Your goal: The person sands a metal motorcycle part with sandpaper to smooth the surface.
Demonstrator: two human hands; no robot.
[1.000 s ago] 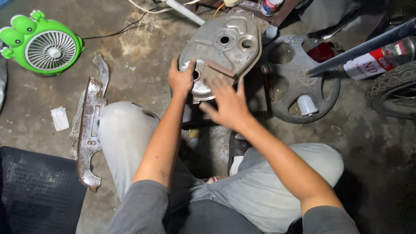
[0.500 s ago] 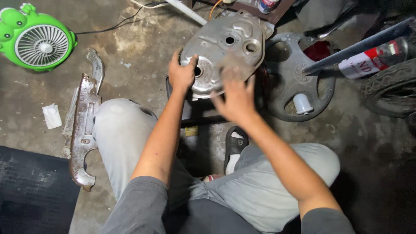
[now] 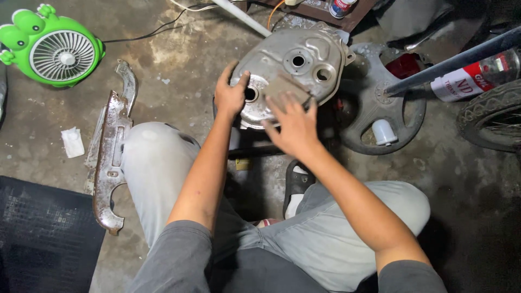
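Observation:
A grey cast-metal engine cover (image 3: 304,54) with several round holes stands tilted on a dark stand in front of my knees. My left hand (image 3: 230,96) grips its left edge, thumb near a hole. My right hand (image 3: 293,126) lies flat on the cover's lower face. Its fingers press a small brownish abrasive sheet (image 3: 283,87) against the metal.
A green frog-shaped fan (image 3: 54,50) sits at the far left. Next to my left knee lies a rusty metal guard (image 3: 110,157), with a white scrap (image 3: 72,142) beyond it. A black wheel-like part (image 3: 374,103), a bottle (image 3: 477,73) and a tyre (image 3: 491,116) are on the right. A black mat (image 3: 38,239) is at the near left.
My right hand has slid the abrasive sheet up the cover and a little back down. The left hand keeps its grip on the edge.

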